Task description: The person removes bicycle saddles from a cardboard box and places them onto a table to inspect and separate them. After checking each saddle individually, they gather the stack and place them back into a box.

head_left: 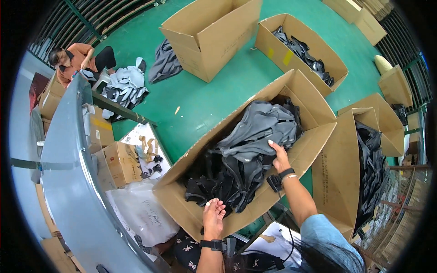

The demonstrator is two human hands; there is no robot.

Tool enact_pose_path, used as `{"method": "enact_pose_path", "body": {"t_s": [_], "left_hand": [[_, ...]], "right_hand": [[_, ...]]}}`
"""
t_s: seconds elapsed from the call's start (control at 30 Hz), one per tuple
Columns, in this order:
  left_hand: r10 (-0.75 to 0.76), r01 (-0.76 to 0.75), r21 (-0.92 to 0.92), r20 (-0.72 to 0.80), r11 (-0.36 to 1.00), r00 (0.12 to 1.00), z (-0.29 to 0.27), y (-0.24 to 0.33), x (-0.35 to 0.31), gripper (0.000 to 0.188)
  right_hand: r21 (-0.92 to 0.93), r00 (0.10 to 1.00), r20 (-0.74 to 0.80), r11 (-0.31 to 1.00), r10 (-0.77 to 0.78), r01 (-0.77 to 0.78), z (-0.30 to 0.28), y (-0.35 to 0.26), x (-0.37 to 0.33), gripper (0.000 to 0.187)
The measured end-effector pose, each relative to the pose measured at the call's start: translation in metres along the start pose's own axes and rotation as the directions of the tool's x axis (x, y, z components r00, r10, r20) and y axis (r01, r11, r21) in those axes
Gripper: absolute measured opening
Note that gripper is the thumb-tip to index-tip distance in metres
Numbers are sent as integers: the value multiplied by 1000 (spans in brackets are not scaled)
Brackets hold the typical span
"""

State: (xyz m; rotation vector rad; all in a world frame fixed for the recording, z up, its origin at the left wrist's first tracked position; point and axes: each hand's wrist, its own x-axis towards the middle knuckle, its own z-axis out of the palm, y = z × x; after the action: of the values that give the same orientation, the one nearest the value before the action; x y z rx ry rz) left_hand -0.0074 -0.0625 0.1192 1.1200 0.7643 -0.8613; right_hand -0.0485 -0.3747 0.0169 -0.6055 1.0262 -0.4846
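Note:
A long open cardboard box stands before me, holding dark, floppy cut pieces. Grey pieces are heaped at its far right end. Black strap-like pieces lie nearer and to the left. My right hand grips the near right edge of the grey heap, thumb on top and the other fingers partly hidden. Beside the black pieces, at the box's near side, my left hand has its fingers curled together; whether anything is between them is hidden. Each wrist wears a black strap with a small device.
More cardboard boxes with dark pieces stand at the right and far right. A tall box is beyond mine. At left are a grey metal panel and a white plastic bag. A seated person is beside a grey pile.

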Motion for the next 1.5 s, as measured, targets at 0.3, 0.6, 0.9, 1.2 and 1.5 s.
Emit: {"method": "enact_pose_path", "body": {"t_s": [0.3,0.6,0.9,1.2,1.5], "left_hand": [[146,-151,275,37,949,989,11,36,-82,57],[540,-600,322,262,733,800,-16,51,-181,75],[855,-804,292,-167,518,491,-146,29,-419,33],[628,-848,70,-705,525,331,-241,-130,-517,37],[395,-807,190,-917,559,57,-274,-209,-515,34]], "right_hand": [[179,983,185,983,7,-41,12,-79,-126,39],[162,879,477,981,14,-103,115,-133,-270,56],[-165,514,796,932,319,-323,230,-81,-462,41],[-702,-1,691,671,722,-239,248,93,-624,31],[-695,0,583,500,812,516,285,173,-641,53]]}}
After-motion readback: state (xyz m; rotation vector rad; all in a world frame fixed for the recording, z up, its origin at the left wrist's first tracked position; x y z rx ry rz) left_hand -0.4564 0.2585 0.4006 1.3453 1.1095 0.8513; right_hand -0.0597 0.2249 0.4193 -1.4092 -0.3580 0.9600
